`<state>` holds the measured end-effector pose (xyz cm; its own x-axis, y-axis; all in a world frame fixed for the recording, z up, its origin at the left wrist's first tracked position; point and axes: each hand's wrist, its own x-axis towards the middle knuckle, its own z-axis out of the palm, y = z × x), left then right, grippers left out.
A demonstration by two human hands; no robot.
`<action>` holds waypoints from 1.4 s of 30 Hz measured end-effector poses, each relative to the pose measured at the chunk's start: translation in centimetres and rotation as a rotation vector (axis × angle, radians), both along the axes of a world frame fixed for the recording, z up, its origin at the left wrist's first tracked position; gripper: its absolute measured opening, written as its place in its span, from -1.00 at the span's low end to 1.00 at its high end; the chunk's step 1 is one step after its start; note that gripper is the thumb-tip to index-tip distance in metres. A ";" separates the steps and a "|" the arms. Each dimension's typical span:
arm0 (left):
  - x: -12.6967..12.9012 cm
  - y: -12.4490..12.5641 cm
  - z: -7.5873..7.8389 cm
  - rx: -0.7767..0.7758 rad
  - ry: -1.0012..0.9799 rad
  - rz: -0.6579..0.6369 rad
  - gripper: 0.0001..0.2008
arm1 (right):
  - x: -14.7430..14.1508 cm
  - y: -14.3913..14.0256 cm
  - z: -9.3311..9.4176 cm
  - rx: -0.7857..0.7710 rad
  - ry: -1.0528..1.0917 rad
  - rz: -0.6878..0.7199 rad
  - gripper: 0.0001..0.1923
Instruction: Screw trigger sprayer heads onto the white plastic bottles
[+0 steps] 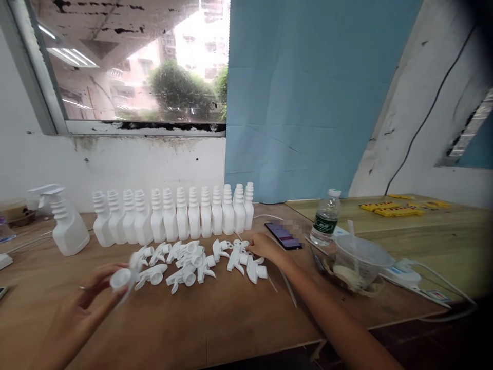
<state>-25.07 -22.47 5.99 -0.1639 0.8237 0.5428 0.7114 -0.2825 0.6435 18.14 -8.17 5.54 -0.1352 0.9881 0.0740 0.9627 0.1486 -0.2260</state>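
The left hand (82, 308) has its grip closed around a white plastic trigger spray head (124, 277), fingers curled beneath it and its round screw collar facing up; the motion blur hides just how the fingertips sit. It is held above the brown wooden bench (200, 324), just left of a loose heap of white plastic spray heads (192, 262) lying on the boards. The right hand (265, 247) reaches across to the far right end of that heap, fingers bent down and touching the spray heads there; whether its grip has closed on one cannot be told.

Behind the heap stands a row of white ribbed plastic bottles without caps (173, 213), shoulder to shoulder. To their left, apart from them, is a white plastic bottle with a spray head fitted (67, 221). Right of the right hand lie a dark smartphone (283, 235), a clear water bottle with a green label (325, 218) and a clear plastic cup with a domed lid (358, 262).
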 end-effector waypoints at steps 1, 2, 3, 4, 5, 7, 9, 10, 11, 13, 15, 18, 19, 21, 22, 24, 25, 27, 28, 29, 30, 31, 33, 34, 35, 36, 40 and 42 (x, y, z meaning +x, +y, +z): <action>1.8 -0.5 0.0 -0.075 -0.044 -0.098 -0.50 | 0.0 0.0 -0.1 -0.001 0.000 -0.005 -0.83; 3.6 -0.9 -0.1 -0.104 -0.106 -0.160 -0.55 | 0.0 0.1 -0.2 -0.001 0.000 -0.010 -0.83; 5.5 -1.2 -0.3 -0.106 -0.176 -0.246 -0.59 | 0.1 0.1 -0.2 0.000 0.000 -0.017 -0.82; 7.2 -1.4 -0.5 -0.133 -0.225 -0.339 -0.62 | 0.2 0.2 -0.3 0.002 0.001 -0.025 -0.82; 8.9 -1.4 -0.8 -0.188 -0.258 -0.440 -0.64 | 0.4 0.3 -0.3 0.008 0.001 -0.034 -0.81; 11.5 -1.4 -1.7 -0.300 -0.329 -0.574 -0.66 | 0.9 0.4 -0.2 0.028 0.005 -0.054 -0.80; 13.2 -1.1 -2.7 -0.403 -0.440 -0.670 -0.64 | 1.5 0.4 -0.1 0.052 0.018 -0.056 -0.82; 13.6 -1.0 -3.2 -0.441 -0.498 -0.706 -0.62 | 1.8 0.4 -0.1 0.059 0.029 -0.041 -0.84; 13.8 -0.8 -3.7 -0.472 -0.547 -0.732 -0.60 | 2.0 0.4 -0.2 0.057 0.044 -0.015 -0.86; 13.8 -0.5 -4.4 -0.514 -0.583 -0.760 -0.59 | 2.3 0.3 -0.5 0.025 0.076 0.054 -0.90; 13.4 -0.3 -4.6 -0.530 -0.537 -0.764 -0.61 | 2.4 0.2 -1.0 -0.017 0.103 0.109 -0.92; 13.1 -0.5 -4.4 -0.501 -0.382 -0.725 -0.67 | 2.4 0.2 -1.3 -0.017 0.132 0.122 -0.93; 13.1 -0.7 -4.2 -0.483 -0.329 -0.698 -0.69 | 2.3 0.2 -1.1 0.000 0.142 0.118 -0.93; 13.2 -0.9 -3.9 -0.455 -0.248 -0.645 -0.72 | 1.9 -0.3 -0.4 0.047 0.166 0.114 -0.92; 13.2 -1.0 -3.8 -0.449 -0.222 -0.629 -0.74 | 1.4 -0.8 0.1 0.077 0.182 0.115 -0.93; 13.3 -1.0 -3.9 -0.441 -0.197 -0.611 -0.76 | -0.1 -2.5 1.2 0.149 0.223 0.128 -0.93; 13.2 -1.0 -4.0 -0.438 -0.192 -0.607 -0.76 | -1.2 -3.7 1.6 0.188 0.258 0.150 -0.91; 13.2 -1.0 -4.3 -0.431 -0.187 -0.608 -0.76 | -3.8 -6.7 1.9 0.313 0.436 0.274 -0.88; 13.1 -0.9 -4.4 -0.427 -0.187 -0.612 -0.77 | -5.2 -8.3 1.8 0.344 0.535 0.380 -0.88; 13.1 -0.9 -4.5 -0.427 -0.187 -0.621 -0.77 | -6.5 -9.9 1.6 0.360 0.589 0.463 -0.88; 13.0 -0.9 -4.6 -0.429 -0.188 -0.634 -0.77 | -7.7 -11.3 1.2 0.384 0.611 0.520 -0.86; 13.0 -0.9 -4.5 -0.430 -0.191 -0.650 -0.76 | -8.7 -12.4 0.8 0.407 0.613 0.564 -0.84; 13.1 -0.9 -4.3 -0.426 -0.192 -0.681 -0.74 | -10.0 -14.0 0.1 0.433 0.556 0.653 -0.76; 13.1 -0.9 -4.2 -0.419 -0.191 -0.688 -0.72 | -10.3 -14.4 -0.1 0.444 0.506 0.710 -0.72; 13.1 -0.9 -4.1 -0.412 -0.188 -0.689 -0.72 | -10.4 -14.6 -0.3 0.456 0.453 0.768 -0.68; 13.1 -0.9 -4.0 -0.404 -0.187 -0.681 -0.71 | -10.4 -14.7 -0.4 0.471 0.404 0.819 -0.65; 13.2 -0.9 -4.6 -0.373 -0.182 -0.639 -0.66 | -9.8 -14.7 -0.8 0.515 0.369 0.876 -0.59; 13.1 -1.0 -5.3 -0.343 -0.158 -0.608 -0.63 | -9.7 -14.7 -1.2 0.507 0.408 0.849 -0.61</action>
<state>-11.97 -23.45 0.70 0.3235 0.9142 0.2442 0.3834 -0.3626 0.8494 8.48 -22.90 4.33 -0.6363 0.4238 0.6446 0.3656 0.9014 -0.2318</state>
